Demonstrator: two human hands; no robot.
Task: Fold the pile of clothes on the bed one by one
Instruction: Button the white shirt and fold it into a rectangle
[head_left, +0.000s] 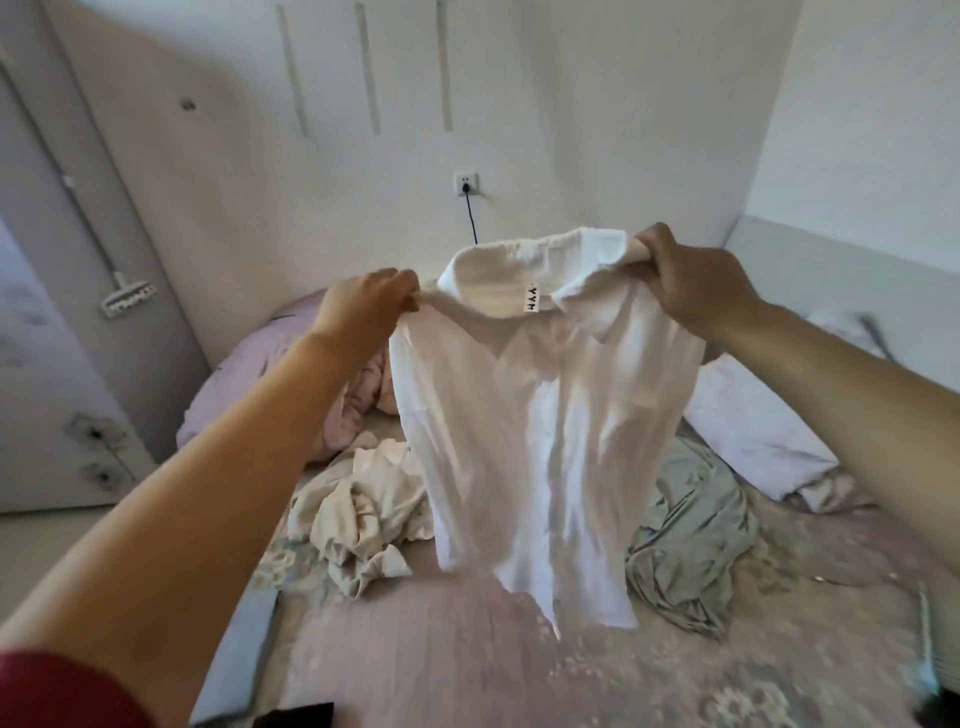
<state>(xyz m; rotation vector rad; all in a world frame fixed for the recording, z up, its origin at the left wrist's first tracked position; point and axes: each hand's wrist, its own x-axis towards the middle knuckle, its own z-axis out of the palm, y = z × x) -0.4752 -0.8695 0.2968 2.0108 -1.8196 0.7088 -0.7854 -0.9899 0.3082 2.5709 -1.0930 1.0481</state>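
Observation:
A white collared shirt (535, 436) hangs in the air above the bed, its collar up and a small label showing inside the neck. My left hand (363, 306) pinches its left shoulder. My right hand (696, 280) grips the right shoulder beside the collar. The hem dangles just over the pink patterned bedspread (467, 660). Behind the shirt lie a crumpled cream garment (358, 519) on the left and a grey-green garment (691, 551) on the right.
A pink duvet (249, 379) is bunched at the bed's head, and a white pillow (753, 431) lies at the right. A wall socket with a black cable (466, 185) sits behind. A mop (124, 296) leans against the left wall.

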